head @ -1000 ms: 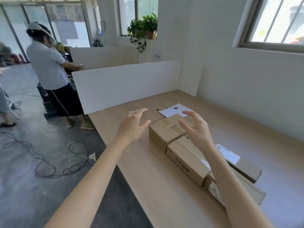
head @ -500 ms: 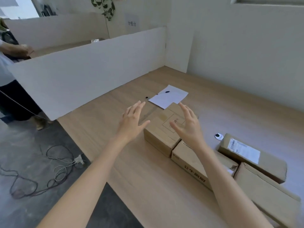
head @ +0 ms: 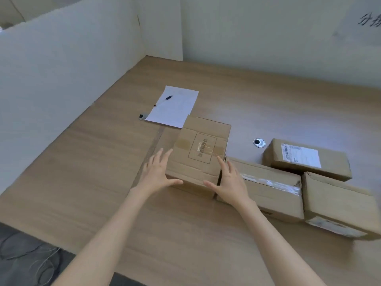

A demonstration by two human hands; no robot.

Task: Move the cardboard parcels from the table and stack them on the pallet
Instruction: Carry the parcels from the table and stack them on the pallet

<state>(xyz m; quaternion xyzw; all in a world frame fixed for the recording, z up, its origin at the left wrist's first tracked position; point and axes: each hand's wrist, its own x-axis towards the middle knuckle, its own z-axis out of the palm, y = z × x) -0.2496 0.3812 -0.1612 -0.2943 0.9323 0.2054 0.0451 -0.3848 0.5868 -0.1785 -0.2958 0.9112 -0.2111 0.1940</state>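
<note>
**Cardboard squeezed between two flat palms: the taped parcel is set for a lift**

The taped parcel is at the left end of a row of boxes on the table, and both hands press it from opposite sides. The left hand lies flat on its left wall and the right hand flat on its right wall. Fingers are straight and point away, with the thumbs spread over the near face. Neither hand curls round anything. The hold is a squeeze, which suits a box too wide for one hand. Whether its base has left the wood I cannot tell.

The right hand is pushed in where the long parcel lies just right of the taped parcel, so that neighbour should not be dragged along. Farther right, a labelled parcel and a fourth parcel sit close against the long one.

Just beyond the taped parcel lies a sheet of paper with a pen on it. The parcel's far corner hides the sheet's near edge, so a straight upward lift should spare both. A white partition stands well to its left. The pallet is out of view.
</note>
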